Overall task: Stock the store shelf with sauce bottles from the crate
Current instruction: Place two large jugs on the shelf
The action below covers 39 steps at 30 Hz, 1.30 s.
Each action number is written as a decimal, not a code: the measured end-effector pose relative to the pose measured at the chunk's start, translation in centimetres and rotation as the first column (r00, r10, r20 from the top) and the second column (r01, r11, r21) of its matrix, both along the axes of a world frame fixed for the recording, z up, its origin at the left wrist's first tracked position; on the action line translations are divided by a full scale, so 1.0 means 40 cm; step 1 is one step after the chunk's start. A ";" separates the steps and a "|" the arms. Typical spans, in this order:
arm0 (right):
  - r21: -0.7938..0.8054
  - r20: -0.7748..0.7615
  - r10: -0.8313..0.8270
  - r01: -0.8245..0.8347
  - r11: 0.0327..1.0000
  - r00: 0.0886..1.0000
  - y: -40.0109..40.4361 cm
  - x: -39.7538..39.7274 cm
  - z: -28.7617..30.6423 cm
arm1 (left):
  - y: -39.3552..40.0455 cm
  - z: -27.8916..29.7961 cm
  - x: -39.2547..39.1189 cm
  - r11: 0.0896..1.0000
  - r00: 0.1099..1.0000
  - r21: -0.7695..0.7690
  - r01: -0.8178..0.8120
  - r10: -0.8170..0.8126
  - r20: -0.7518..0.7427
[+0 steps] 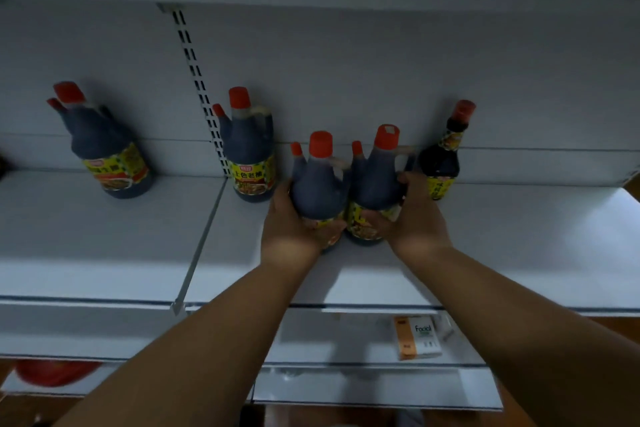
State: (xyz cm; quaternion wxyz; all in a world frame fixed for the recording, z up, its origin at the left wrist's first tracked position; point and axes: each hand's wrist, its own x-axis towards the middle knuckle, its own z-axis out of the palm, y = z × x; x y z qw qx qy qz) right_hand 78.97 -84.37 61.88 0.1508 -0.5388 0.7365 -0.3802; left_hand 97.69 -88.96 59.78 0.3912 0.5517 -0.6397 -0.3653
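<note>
Two dark sauce jugs with red caps and yellow labels stand side by side on the white shelf (pixel 485 253). My left hand (pixel 294 222) wraps the lower body of the left jug (pixel 317 184). My right hand (pixel 412 218) grips the right jug (pixel 375 177) from its right side. Both jugs rest upright on the shelf board, touching each other. Two more jugs of the same kind stand further left, one (pixel 251 152) near the slotted upright and one (pixel 107 146) at the far left. The crate is out of view.
A slim dark bottle (pixel 443 156) with a red cap stands just right of my right hand, against the back panel. A slotted upright (pixel 197 80) divides the shelf bays. A lower shelf holds a facial tissue pack (pixel 417 336). Something red (pixel 55 371) lies bottom left.
</note>
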 end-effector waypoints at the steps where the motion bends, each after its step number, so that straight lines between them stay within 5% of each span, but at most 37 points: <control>1: -0.001 -0.038 -0.001 0.001 1.000 0.999 -0.015 -0.007 0.005 | -0.025 -0.002 -0.015 0.999 0.999 0.000 -0.041 0.041 0.018; 11: -0.123 -0.048 -0.045 0.038 0.992 0.998 -0.128 -0.019 -0.004 | -0.111 -0.046 -0.032 0.994 0.996 -0.111 -0.018 0.028 0.087; 21: 0.012 -0.111 -0.077 0.078 0.997 0.991 -0.182 -0.046 0.017 | -0.208 -0.039 -0.081 0.994 0.987 -0.027 -0.109 0.112 0.114; 24: -0.093 -0.194 -0.163 0.148 0.985 0.967 -0.142 -0.017 -0.013 | -0.184 -0.057 -0.083 0.988 0.985 -0.001 -0.152 0.152 0.086; 29: -0.123 -0.144 0.114 -0.132 0.984 0.983 -0.157 0.090 -0.040 | -0.155 -0.093 -0.088 0.982 0.983 -0.065 -0.176 0.171 -0.064; 39: -0.031 0.001 0.169 -0.169 0.985 0.986 -0.236 0.140 -0.019 | -0.186 -0.112 -0.064 0.997 0.994 -0.019 -0.078 0.076 -0.076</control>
